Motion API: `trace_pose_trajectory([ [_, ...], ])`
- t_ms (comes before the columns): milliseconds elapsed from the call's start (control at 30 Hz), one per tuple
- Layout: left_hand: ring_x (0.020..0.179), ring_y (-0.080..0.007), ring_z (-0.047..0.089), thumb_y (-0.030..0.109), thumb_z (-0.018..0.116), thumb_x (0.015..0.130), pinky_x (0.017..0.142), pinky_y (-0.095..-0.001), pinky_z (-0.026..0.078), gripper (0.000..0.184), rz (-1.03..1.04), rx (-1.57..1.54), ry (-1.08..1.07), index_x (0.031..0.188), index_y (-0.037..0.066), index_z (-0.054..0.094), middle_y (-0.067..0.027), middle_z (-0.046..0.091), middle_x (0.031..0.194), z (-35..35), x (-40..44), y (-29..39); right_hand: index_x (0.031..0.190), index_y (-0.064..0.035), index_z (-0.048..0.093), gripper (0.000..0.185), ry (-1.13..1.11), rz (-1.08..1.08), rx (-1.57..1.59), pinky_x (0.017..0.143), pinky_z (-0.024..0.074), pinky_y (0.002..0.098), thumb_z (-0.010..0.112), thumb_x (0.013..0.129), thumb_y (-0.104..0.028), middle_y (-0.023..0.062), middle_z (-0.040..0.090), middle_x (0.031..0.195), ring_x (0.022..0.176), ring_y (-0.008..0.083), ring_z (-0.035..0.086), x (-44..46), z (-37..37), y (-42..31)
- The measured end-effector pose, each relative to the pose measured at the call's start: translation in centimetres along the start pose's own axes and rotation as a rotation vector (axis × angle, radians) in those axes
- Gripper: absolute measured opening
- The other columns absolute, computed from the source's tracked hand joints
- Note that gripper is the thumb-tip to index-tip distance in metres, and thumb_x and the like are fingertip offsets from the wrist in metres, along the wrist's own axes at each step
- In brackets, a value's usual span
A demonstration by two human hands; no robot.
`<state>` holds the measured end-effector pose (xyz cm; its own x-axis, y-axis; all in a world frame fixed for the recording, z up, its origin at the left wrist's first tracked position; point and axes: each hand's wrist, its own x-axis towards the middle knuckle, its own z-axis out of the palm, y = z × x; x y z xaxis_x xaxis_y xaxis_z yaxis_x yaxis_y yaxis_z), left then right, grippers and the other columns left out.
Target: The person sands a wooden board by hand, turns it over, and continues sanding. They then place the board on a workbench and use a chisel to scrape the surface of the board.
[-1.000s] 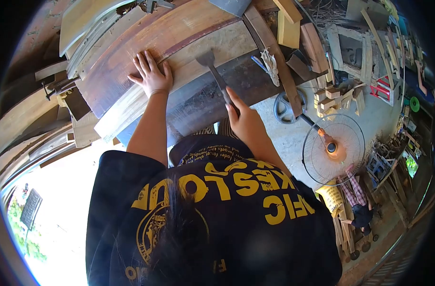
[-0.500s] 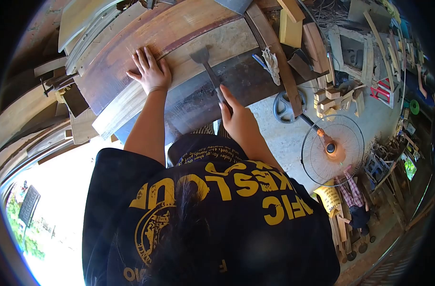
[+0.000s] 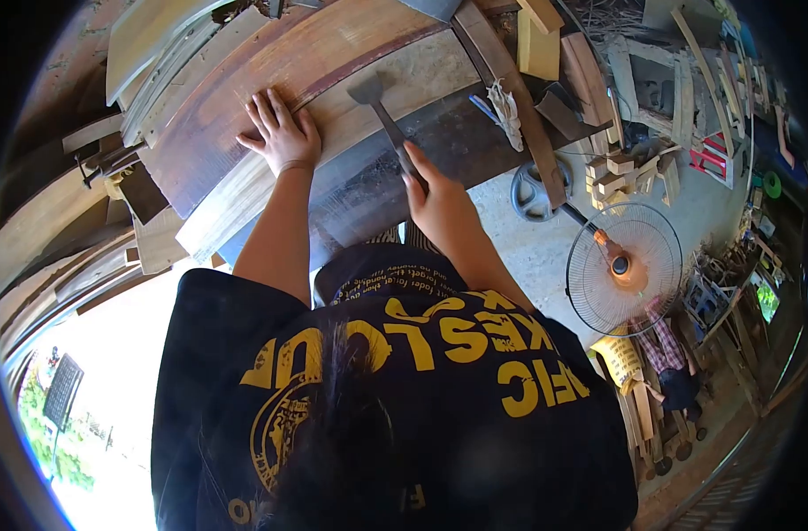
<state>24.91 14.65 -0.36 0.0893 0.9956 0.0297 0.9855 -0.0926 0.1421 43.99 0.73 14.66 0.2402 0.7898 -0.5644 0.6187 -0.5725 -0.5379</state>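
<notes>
Scraper [image 3: 390, 129] sits upper centre of the frame, handle clenched in the right hand [image 3: 441, 205], blade against the pale board [image 3: 435, 69]. Left hand [image 3: 287, 140] is spread flat, upper left, grasping nothing; imo low blade angle, even pressure.

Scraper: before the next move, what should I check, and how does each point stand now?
1. Right hand closed round the scraper: ok.
2. Blade over the pale board: ok.
3. Blade edge touching the wood: cannot tell.
4. Left hand spread on the wood, apart from the blade: ok.
5. Hands gloved: not ok, both are bare.
6. Whitish bundle apart from the blade: ok, it lies off to the right.
</notes>
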Motion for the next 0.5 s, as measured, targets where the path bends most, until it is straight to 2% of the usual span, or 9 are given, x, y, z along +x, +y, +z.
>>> trace_pose_trajectory([
  [67, 0.143, -0.0293, 0.005, 0.042, 0.035, 0.090, 0.103, -0.0687, -0.003, 0.067, 0.000, -0.012, 0.008, 0.146, 0.009, 0.020, -0.0144, 0.013, 0.153, 0.0, 0.2, 0.2, 0.136, -0.0210, 0.043, 0.046, 0.046, -0.019, 0.000, 0.059, 0.0500, 0.0445, 0.052, 0.091, -0.026, 0.0203, 0.064, 0.072, 0.068, 0.0400, 0.063, 0.8, 0.1, 0.0],
  [133, 0.143, -0.0296, 0.004, 0.042, 0.035, 0.090, 0.103, -0.0689, -0.003, 0.067, -0.007, -0.006, -0.014, 0.146, 0.010, 0.019, -0.0145, 0.013, 0.153, 0.0, 0.2, 0.0, 0.135, -0.0195, 0.044, 0.044, 0.073, -0.102, 0.108, 0.064, 0.0502, 0.0455, 0.051, 0.092, -0.025, 0.0218, 0.065, 0.081, 0.076, 0.0415, 0.062, -1.0, -0.4, 1.1],
  [167, 0.143, -0.0298, 0.004, 0.043, 0.035, 0.090, 0.103, -0.0690, -0.003, 0.067, -0.006, 0.004, -0.015, 0.146, 0.010, 0.019, -0.0145, 0.012, 0.153, 0.1, 0.2, 0.0, 0.136, -0.0186, 0.043, 0.045, 0.050, -0.110, 0.167, 0.072, 0.0501, 0.0448, 0.051, 0.092, -0.024, 0.0247, 0.064, 0.097, 0.087, 0.0425, 0.061, -2.2, -1.2, 1.8],
  [200, 0.143, -0.0298, 0.004, 0.043, 0.035, 0.090, 0.103, -0.0690, -0.003, 0.067, -0.010, 0.003, -0.012, 0.146, 0.010, 0.019, -0.0145, 0.012, 0.153, 0.2, 0.2, 0.0, 0.136, -0.0186, 0.043, 0.045, 0.049, -0.114, 0.164, 0.072, 0.0501, 0.0448, 0.051, 0.092, -0.024, 0.0247, 0.064, 0.097, 0.087, 0.0425, 0.061, -3.3, -2.2, 2.5],
  [267, 0.143, -0.0296, 0.004, 0.043, 0.035, 0.090, 0.103, -0.0689, -0.003, 0.067, -0.005, 0.017, -0.009, 0.147, 0.010, 0.019, -0.0142, 0.012, 0.154, 0.2, 0.2, -0.1, 0.137, -0.0182, 0.042, 0.046, -0.005, 0.004, 0.212, 0.079, 0.0491, 0.0423, 0.051, 0.092, -0.024, 0.0261, 0.060, 0.108, 0.096, 0.0432, 0.058, -5.5, -3.8, 3.7],
  [500, 0.143, -0.0290, 0.003, 0.044, 0.037, 0.089, 0.102, -0.0688, -0.004, 0.069, 0.001, -0.021, -0.004, 0.146, 0.009, 0.019, -0.0136, 0.012, 0.154, 0.1, 0.2, -0.1, 0.137, -0.0152, 0.042, 0.045, 0.047, 0.210, 0.296, 0.081, 0.0485, 0.0405, 0.050, 0.093, -0.023, 0.0246, 0.060, 0.111, 0.099, 0.0410, 0.060, -9.0, -5.2, 5.7],
])
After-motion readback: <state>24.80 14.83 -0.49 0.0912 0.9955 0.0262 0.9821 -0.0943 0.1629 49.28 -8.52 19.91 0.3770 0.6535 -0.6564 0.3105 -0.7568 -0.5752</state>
